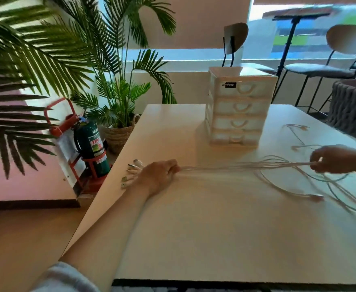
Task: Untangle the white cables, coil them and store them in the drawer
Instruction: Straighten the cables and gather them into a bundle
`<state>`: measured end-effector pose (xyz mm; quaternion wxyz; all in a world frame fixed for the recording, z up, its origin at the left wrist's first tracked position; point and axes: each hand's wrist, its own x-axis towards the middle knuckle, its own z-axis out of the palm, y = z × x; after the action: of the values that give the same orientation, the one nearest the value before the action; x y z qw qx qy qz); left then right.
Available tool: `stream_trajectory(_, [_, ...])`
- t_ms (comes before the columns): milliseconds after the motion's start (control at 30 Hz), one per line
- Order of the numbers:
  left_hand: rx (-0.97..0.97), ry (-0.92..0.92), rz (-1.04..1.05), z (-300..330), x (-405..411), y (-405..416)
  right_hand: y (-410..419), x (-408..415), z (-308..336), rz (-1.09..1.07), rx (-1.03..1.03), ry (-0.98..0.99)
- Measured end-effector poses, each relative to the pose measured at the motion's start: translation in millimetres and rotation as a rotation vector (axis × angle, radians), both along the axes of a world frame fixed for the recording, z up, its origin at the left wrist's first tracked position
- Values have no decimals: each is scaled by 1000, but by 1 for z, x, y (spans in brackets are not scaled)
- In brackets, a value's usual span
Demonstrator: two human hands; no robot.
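Near half of table point(194, 239) bare — wide room for either hand. Drawer unit point(237, 106) stands upright at far centre, all four drawers closed, bare tabletop in front of it. White cables point(244, 165) stretched taut across mid-table between left hand point(160, 175) and right hand point(337, 159) — line bars straight reach to drawers. Loose loops sprawl at right edge; plugs fan out by left edge.

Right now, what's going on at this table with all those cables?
A person is sorting a bundle of white cables on the table. The left hand grips the bundle near its plug ends, which fan out by the table's left edge. The right hand pinches the strands farther along, holding them stretched between both hands. Beyond it the cables lie in loose loops. The drawer unit stands behind, all drawers closed.
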<state>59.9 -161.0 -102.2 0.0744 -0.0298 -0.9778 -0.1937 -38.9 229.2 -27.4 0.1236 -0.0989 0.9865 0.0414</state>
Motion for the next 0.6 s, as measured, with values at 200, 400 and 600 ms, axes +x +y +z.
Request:
stream_trajectory(200, [3, 5, 16, -1, 0, 2, -61, 24, -7, 5, -71, -75])
stream_trajectory(400, [31, -2, 34, -1, -1, 1, -211, 60, -46, 435, -432, 97])
stream_trajectory(600, [69, 23, 58, -4, -5, -2, -229, 54, -57, 406, -363, 154])
